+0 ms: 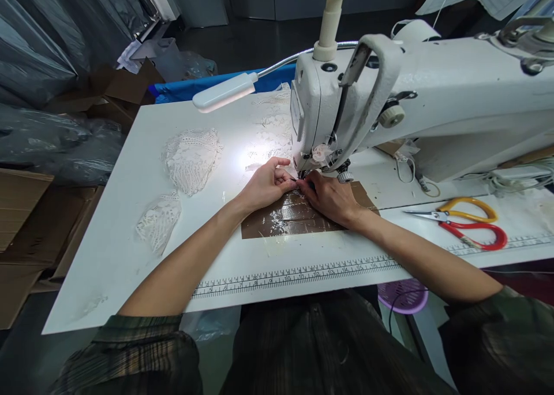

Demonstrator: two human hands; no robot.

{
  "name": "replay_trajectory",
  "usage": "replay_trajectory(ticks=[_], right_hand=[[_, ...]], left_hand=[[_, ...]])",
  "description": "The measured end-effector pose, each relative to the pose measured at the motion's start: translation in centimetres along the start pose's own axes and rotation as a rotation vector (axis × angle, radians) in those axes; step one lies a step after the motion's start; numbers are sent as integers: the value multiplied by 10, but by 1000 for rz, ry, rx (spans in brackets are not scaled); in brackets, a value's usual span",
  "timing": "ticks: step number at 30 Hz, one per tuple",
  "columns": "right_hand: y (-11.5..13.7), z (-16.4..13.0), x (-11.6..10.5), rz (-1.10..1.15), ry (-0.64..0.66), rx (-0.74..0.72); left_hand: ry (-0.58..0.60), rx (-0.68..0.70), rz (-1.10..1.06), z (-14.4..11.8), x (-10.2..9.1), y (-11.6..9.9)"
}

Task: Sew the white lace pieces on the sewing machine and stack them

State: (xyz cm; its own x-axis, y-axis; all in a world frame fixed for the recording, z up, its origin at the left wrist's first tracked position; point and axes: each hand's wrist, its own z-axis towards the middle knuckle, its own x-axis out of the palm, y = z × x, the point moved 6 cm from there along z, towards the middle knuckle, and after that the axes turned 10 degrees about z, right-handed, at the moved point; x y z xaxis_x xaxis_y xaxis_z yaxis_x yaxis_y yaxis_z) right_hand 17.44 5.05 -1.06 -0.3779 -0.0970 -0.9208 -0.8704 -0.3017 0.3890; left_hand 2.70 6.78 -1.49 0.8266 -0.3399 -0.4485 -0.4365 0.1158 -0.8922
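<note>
Right at the needle area of a white sewing machine [305, 112], my two hands meet. My left hand [269, 184] is closed, thumb and forefinger pinched at the left of the presser foot, on something too small to make out. From the other side my right hand [332, 197] has its fingers closed and curled in close to the needle; what they grip is hidden. Beneath both hands lies a shiny brown sheet [285, 219] taped to the table. White lace pieces [277, 123] lie behind my left hand, under the lamp.
A lace piece [193, 159] and a smaller one [160, 222] rest on the white table [112, 256] at left. Scissors [470, 222] with yellow and red handles lie at right. A lamp [225, 92] hangs above. A ruler strip [294, 276] runs along the front edge.
</note>
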Motion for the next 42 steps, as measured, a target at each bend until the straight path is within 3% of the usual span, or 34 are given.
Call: replay_trajectory(ticks=[7,10,13,15,19,23,27,32,38,42], right_hand=[[8,0,-4,59,31,-46],[7,-8,-9,58,59,-140],[-4,-21,-19,11,40,-262],[-19,-27,-28,-55,-3,-244],[-49,-31,-40,-139,-127,-92],[-63,-33,-39,-61,-305,-124],[-74,-36,-30,71,-380,-177],[-80,-37,-27,145,-368,-171],[-82,-39,-33,227,-422,-166],[-77,-41,-39,325,-441,-171]], left_hand=[[-12,66,68,-3,1,1],[-19,208,254,-12,-10,-15],[-110,377,512,-19,-26,-39],[-170,424,626,-17,-33,-50],[-77,377,738,3,-21,-51],[33,271,725,18,-4,-41],[15,268,721,20,2,-35],[-88,257,766,21,0,-32],[-230,354,646,-13,-17,-50],[-63,423,590,-54,-7,-63]])
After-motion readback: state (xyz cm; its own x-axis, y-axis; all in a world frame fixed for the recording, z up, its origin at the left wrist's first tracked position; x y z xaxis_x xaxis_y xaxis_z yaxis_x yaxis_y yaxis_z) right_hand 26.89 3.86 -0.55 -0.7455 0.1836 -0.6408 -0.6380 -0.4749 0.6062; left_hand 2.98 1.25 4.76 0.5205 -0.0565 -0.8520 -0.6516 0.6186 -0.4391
